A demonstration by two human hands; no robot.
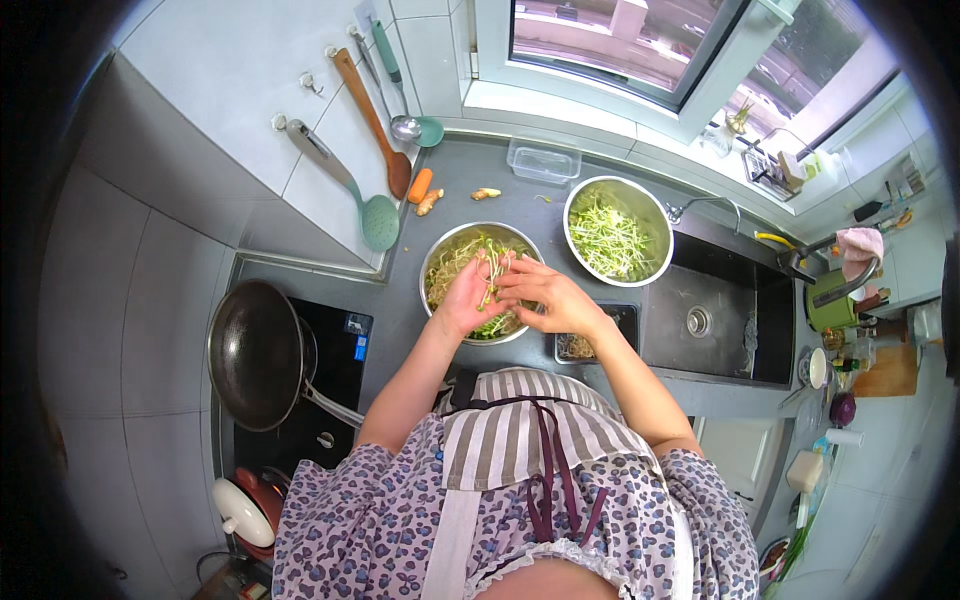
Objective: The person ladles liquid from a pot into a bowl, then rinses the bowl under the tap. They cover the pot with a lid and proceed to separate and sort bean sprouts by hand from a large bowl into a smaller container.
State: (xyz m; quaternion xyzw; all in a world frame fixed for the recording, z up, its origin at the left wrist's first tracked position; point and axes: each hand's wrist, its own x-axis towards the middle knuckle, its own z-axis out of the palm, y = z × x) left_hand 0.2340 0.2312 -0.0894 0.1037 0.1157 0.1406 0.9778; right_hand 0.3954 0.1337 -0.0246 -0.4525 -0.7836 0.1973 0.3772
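My left hand point(463, 301) is palm up over a steel bowl point(480, 226), with a few green-headed sprouts point(491, 271) lying across its palm and fingers. From the other side, the fingers of my right hand point(559, 301) reach over these sprouts; whether they pinch any is hidden. More tangled sprouts point(448, 279) fill the bowl beneath both hands. A second metal bowl point(670, 232), behind and to the right, holds pale green sprout stems point(611, 236). Partly under my right forearm is a dark rectangular tray point(634, 330) with brownish thready scraps point(577, 346) in it.
The sink point(697, 292) lies to the right. A clear plastic box point(544, 163), a carrot piece point(420, 185) and ginger pieces point(430, 202) rest at the back. At left a wok point(259, 356) sits on the black cooktop point(341, 330). Kitchen utensils, including a slotted skimmer point(379, 223), hang from the wall.
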